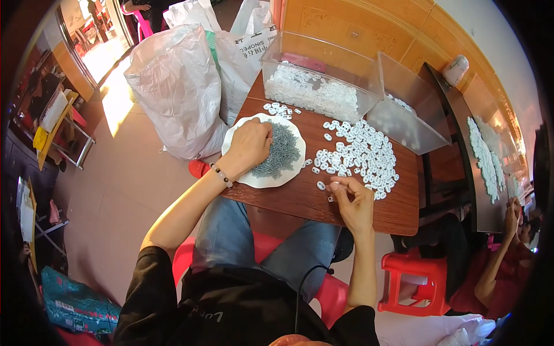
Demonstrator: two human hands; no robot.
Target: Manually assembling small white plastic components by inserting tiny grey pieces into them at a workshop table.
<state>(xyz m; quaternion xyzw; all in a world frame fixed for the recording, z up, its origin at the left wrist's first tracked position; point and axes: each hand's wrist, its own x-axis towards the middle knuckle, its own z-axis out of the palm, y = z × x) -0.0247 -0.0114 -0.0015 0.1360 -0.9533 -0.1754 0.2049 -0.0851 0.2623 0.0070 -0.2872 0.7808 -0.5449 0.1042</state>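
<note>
My left hand (249, 144) is curled over a white scalloped plate (229, 138), its fingers bent down at a heap of small grey screws (283, 147). Whatever those fingers grip is hidden. Over the front of the table, my right hand (353, 202) pinches a small white oval plastic piece (334, 183) between thumb and fingers. Just left of it lies another white piece (321, 185). A wide spread of white two-holed oval pieces (363, 147) covers the table beyond my right hand, and a small group (280, 109) lies behind the plate.
The brown wooden table (271, 199) carries a clear plastic bin (323, 75) of white pieces at the back. Beside it stands another clear bin (407, 118). Large white sacks (173, 86) crowd the table's left. At right are a red stool (412, 282) and another person's arm (493, 271).
</note>
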